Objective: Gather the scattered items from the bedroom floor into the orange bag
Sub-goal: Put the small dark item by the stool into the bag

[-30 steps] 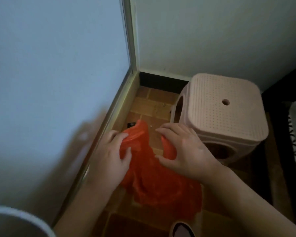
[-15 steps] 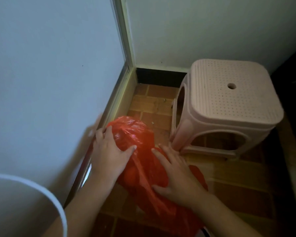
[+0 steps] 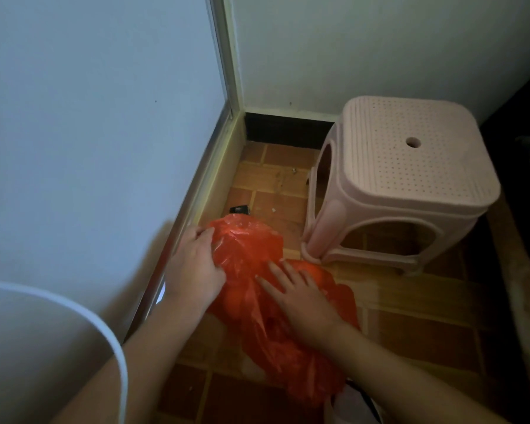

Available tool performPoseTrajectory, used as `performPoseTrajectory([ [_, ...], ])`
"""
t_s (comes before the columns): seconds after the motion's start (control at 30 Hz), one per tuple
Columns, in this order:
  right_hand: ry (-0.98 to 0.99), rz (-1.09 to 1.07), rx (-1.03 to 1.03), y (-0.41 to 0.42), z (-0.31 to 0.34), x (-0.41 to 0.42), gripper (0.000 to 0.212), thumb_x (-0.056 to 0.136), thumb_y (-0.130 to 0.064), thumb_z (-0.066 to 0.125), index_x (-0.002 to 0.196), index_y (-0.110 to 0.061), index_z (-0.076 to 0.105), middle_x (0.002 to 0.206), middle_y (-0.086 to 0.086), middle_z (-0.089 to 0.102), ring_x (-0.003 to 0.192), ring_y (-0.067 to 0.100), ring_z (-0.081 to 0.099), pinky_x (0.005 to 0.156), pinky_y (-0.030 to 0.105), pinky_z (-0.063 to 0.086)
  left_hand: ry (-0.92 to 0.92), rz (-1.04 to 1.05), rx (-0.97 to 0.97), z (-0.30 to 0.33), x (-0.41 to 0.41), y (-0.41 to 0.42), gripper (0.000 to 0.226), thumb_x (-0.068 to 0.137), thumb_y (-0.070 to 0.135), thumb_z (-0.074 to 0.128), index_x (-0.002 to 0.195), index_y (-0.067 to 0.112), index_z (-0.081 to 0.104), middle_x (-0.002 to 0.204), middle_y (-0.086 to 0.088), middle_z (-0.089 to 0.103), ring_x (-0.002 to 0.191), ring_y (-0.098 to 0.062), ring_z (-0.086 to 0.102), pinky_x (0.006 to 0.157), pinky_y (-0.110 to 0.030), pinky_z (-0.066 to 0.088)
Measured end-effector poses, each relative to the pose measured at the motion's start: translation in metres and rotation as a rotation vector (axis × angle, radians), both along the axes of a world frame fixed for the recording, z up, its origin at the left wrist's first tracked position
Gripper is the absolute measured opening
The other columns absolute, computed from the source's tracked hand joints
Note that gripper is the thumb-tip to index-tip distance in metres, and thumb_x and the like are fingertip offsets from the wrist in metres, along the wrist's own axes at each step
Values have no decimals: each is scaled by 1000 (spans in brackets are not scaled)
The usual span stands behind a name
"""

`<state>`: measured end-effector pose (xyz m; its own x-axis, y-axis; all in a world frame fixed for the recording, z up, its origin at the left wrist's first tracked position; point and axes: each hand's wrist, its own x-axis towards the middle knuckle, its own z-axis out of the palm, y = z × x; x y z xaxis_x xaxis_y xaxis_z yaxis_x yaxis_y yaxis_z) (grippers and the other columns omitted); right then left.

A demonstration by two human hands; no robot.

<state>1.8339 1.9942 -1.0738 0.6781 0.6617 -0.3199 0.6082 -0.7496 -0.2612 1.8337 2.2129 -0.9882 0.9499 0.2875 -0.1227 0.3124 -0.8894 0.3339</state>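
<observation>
Tiled floor [image 3: 410, 316]: hands press orange bag [image 3: 251, 255].

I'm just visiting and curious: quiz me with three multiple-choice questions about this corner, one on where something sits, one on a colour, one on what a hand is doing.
1. Where is the small black item?
A. on the stool
B. on the floor beyond the bag, by the wall
C. in the right hand

2. What colour is the stool?
A. pale pink
B. green
C. black

3. How does the right hand lie?
A. clenched in a fist
B. raised off the bag
C. fingers spread flat on the orange bag

Answers: 1 B, it lies on the tiles just past the bag's far edge. 2 A, its dotted seat is pink. 3 C, the straight fingers press the plastic.
</observation>
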Motion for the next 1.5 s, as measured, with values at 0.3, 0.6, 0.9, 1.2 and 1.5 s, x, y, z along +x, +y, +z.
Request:
performPoseTrajectory([
  [0.3, -39, -211, -23, -32, 11, 45, 75, 92, -17, 54, 160, -20, 25, 173, -4, -3, 158, 23, 7, 124, 52, 22, 486, 54, 274, 3, -8, 19, 33, 91, 16, 56, 122, 14, 65, 123, -7, 57, 109, -31, 66, 83, -43, 56],
  [0.6, -48, -249, 285, -16, 26, 38, 64, 99, -29, 54, 160, -30, 33, 170, -11, 18, 157, 12, 12, 126, 42, 16, -52, -245, 134, 23, 2, -2, 53, 90, 41, 55, 141, 26, 55, 147, 1, 45, 137, -22, 41, 115, -47, 38],
  [0.9, 1, -152, 58, -21, 13, -5, 118, 78, -77, 62, 165, -26, 0, 172, -9, -12, 157, 17, -15, 126, 50, -4, 444, -608, 135, -53, 3, -25, 108, 77, 72, 67, 162, 32, 13, 171, 4, 2, 157, -26, -4, 122, -62, 9],
  [1.2, 10, -124, -220, -84, -50, 1, 82, 99, -18, 46, 165, -22, -1, 173, -2, -7, 157, 22, -15, 127, 54, 1, 690, -545, 366, -99, -6, -10, 102, 90, 41, 68, 162, 25, -3, 171, -4, -8, 156, -36, -5, 119, -65, 21],
  [1.5, -104, -106, 32, -55, -20, -4, 77, 95, -43, 43, 164, -25, 15, 173, -3, 6, 159, 20, -1, 127, 54, 3, 597, -509, 239, -88, 3, -29, 87, 94, 29, 62, 162, 23, 8, 171, -3, -3, 157, -33, -5, 119, -63, 23],
])
